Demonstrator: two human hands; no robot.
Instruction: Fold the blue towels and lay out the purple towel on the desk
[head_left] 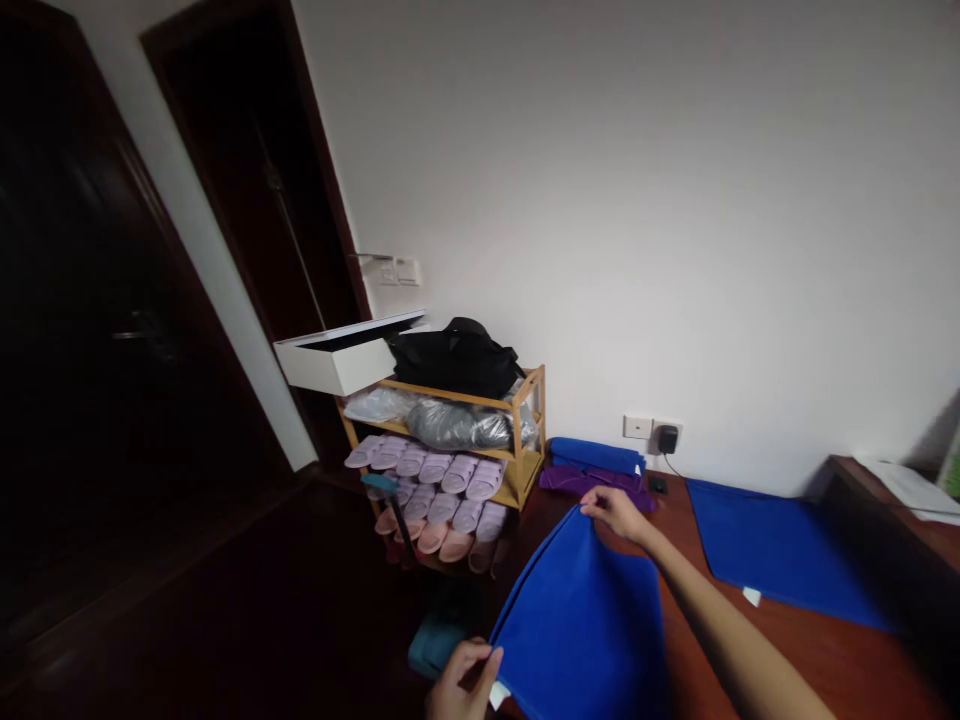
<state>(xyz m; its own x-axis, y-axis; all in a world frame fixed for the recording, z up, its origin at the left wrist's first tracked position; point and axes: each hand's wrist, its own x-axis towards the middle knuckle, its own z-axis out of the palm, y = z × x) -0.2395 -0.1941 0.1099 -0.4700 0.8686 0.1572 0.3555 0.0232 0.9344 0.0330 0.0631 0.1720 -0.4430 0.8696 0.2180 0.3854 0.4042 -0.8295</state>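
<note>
Pinching a blue cloth (592, 620), both hands (613, 512) (461, 682) hold it over a reddish surface (825, 655); beyond, a slipper rack (517, 455) and white wall (637, 200).

Dim, uneven light, pale wall (637, 200) brightest — floor (217, 600) nearly black, edges soft

The bare right forearm (714, 620) slants up from the lower right edge, ending in the right hand (616, 512), which points leftward with thumb and forefinger pinched together. The left hand (463, 682) sits lower and farther left, cut off by the bottom edge, its fingers curled and its thumb pressed against them in a matching pinch.
</note>
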